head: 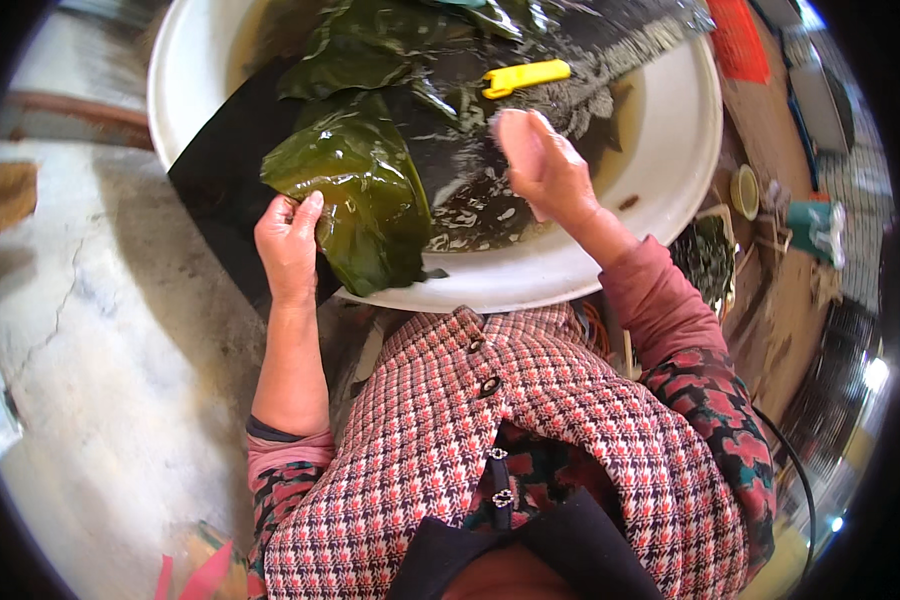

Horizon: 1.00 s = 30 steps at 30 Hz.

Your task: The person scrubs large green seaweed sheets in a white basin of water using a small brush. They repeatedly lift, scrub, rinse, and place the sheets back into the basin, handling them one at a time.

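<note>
A broad, wet sheet of green kelp (367,195) droops over the near left side of a large white basin (667,157). My left hand (289,232) pinches the kelp's left edge between thumb and fingers. Above the basin's right half, my right hand (551,169) grips a pink scrubbing pad or brush (521,139); its face is turned aside and blurred. The pad is apart from the kelp in my left hand. More dark kelp (360,45) lies on a wet black sheet (225,172) spanning the basin. Just beyond my right hand rests a yellow plastic-handled tool (526,78).
Brownish water (630,127) shows inside the basin. Concrete floor (67,300) extends to the left. At right are a container of dark leafy material (709,255), a small yellowish bowl (745,192), a teal container (810,229) and a red sheet (739,41).
</note>
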Tool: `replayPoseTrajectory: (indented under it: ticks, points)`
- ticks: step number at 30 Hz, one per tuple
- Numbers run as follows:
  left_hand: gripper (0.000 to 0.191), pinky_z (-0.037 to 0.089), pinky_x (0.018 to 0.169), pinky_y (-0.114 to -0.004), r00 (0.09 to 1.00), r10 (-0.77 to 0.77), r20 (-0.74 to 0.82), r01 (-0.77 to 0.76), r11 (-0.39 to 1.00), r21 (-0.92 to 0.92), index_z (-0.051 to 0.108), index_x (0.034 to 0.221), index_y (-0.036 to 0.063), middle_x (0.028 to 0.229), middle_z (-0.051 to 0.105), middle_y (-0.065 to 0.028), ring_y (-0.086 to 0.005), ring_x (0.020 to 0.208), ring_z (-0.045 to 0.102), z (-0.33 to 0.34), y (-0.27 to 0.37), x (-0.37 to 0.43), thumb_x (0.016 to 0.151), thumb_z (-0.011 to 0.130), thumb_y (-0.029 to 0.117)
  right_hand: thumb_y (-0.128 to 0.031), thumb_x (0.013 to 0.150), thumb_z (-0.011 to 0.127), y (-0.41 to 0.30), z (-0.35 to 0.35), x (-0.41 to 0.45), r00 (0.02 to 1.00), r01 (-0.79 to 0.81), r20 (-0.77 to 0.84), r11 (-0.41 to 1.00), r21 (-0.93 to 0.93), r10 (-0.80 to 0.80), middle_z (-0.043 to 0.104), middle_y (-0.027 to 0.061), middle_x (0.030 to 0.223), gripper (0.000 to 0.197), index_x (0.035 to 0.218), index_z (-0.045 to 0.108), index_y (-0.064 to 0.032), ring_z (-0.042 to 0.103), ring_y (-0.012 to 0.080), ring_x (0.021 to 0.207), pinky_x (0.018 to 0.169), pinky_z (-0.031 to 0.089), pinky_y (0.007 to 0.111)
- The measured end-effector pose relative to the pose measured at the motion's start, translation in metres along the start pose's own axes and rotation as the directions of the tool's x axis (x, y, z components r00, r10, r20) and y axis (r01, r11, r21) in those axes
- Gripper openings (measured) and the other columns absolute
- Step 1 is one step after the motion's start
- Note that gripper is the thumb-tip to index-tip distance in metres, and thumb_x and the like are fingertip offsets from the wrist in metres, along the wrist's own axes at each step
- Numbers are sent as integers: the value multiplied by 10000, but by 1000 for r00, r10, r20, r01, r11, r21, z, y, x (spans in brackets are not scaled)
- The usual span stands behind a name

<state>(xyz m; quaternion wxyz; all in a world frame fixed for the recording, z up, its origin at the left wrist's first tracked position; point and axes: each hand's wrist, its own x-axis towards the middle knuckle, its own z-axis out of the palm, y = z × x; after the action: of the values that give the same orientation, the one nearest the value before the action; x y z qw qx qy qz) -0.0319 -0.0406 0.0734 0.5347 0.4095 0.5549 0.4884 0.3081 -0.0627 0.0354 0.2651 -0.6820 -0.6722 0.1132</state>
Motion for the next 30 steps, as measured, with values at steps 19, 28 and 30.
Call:
replayPoseTrajectory:
  ticks: [19,28,30]
  points:
    - [225,481,828,-242,675,408,615,-585,803,111,644,1115,-44,1039,673,-54,-98,901,593,209,-21,-35,906,637,41,-407,697,722,153,-68,-128,717,-489,-551,872,40,427,608,226,1164,824,1367,421,-35,609,373,1043,902,496,421]
    - [220,511,793,-298,597,465,653,-704,694,149,655,1094,-20,1010,708,-133,-186,851,670,235,-46,-51,887,646,53,-414,698,703,152,-69,-125,736,-548,-447,835,47,508,600,251,1128,854,1375,391,2,610,395,1002,878,504,440]
    - [218,510,796,-300,596,480,644,-711,688,144,654,1095,-21,1010,707,-136,-187,853,670,240,-46,-54,889,641,48,-404,700,698,154,-68,-124,742,-547,-447,837,27,500,602,248,1090,861,1387,377,4,608,391,991,864,509,442]
